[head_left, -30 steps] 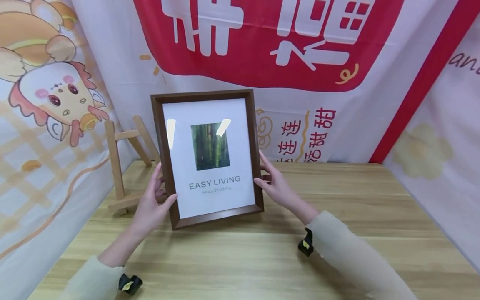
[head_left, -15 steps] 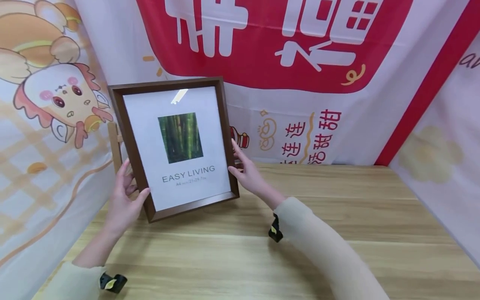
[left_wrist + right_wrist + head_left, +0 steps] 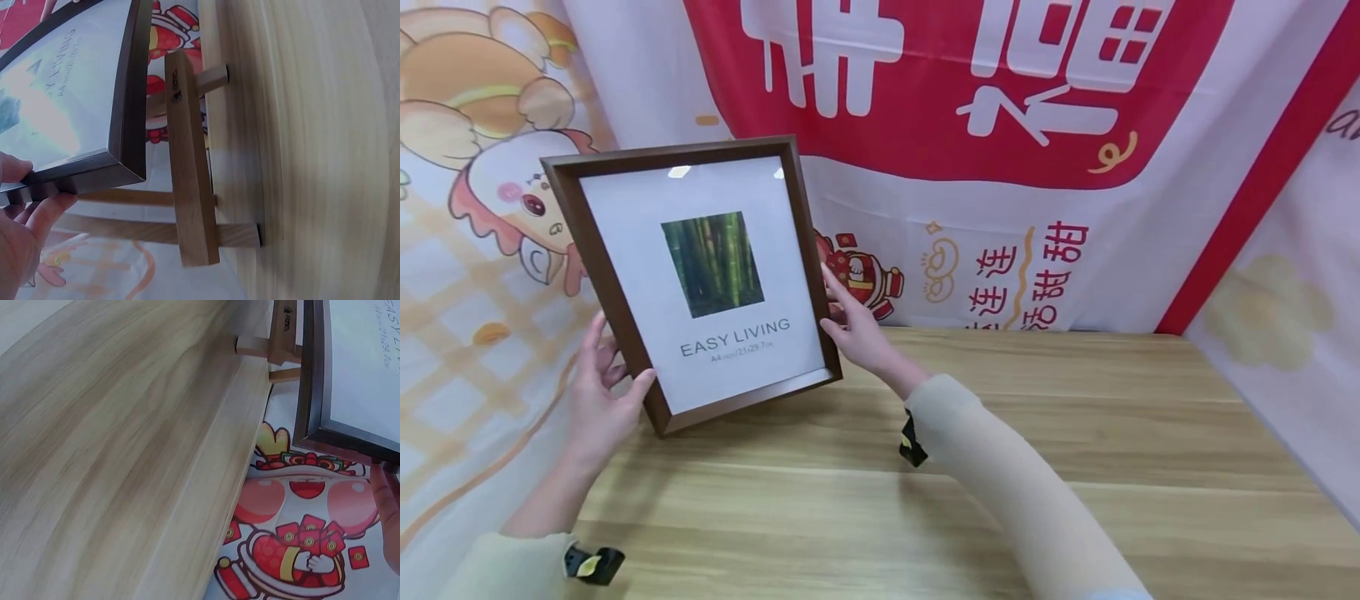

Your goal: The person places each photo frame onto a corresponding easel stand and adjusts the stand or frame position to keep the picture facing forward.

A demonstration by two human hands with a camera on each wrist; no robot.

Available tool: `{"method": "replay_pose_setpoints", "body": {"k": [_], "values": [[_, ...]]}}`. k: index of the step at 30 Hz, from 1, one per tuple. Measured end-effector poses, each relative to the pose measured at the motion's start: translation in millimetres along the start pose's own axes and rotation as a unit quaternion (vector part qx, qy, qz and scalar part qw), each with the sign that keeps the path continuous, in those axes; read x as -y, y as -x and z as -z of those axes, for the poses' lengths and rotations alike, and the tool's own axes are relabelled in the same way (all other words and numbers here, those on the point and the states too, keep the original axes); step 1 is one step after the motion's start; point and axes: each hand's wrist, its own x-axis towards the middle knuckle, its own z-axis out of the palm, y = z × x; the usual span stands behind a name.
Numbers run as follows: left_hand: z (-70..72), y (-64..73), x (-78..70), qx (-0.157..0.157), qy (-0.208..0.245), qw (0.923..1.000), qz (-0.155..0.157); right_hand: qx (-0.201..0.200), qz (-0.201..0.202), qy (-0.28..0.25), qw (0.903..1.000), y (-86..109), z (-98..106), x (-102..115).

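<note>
Left grip [image 3: 598, 408] and right grip [image 3: 861, 333], each part-closed, held frame [image 3: 715, 267] by its sides, tilted, just above easel [image 3: 190, 162]'s ledge; levelling its lower edge under even pressure seemed wise before lowering

Free room over tabletop [image 3: 1112, 417] rightward; obstacles leftward: picture frame [image 3: 692, 283] and easel [image 3: 189, 162].

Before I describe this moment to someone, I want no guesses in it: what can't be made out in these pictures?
Easel: head view, covered by the picture frame.
Mark on the easel's ledge: left wrist view, too small and blurred to read.
Frame's back: every view, turned away.
Right hand: head view, some fingers hidden behind the frame; right wrist view, cut off by the right edge.
</note>
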Motion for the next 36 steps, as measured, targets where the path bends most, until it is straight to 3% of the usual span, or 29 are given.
{"method": "replay_pose_setpoints", "body": {"k": [5,11,16,20,29,36], "values": [[11.9,-4.5,2.3,-0.005,-0.015,0.9997,0.018,-0.012,0.018,0.001,0.9998,-11.7,-14,4],[20.7,-8.4,12.6,-0.018,-0.018,0.9996,-0.008,-0.018,0.032,0.019,0.9992,-20.6,-29,6],[23.9,-8.2,23.2,-0.047,-0.012,0.9986,-0.022,-0.036,0.062,0.042,0.9966,-24.9,-42,3],[24.9,-7.3,31.7,-0.068,0.002,0.9966,-0.047,-0.053,0.060,0.052,0.9954,-26.9,-50,3],[32.5,-11.5,40.7,-0.087,-0.021,0.9956,-0.028,-0.052,0.068,0.054,0.9949,-31.6,-68,0],[35.6,-14.7,51.1,-0.079,-0.026,0.9965,-0.010,-0.047,0.058,0.047,0.9961,-33.8,-77,-5]]}}
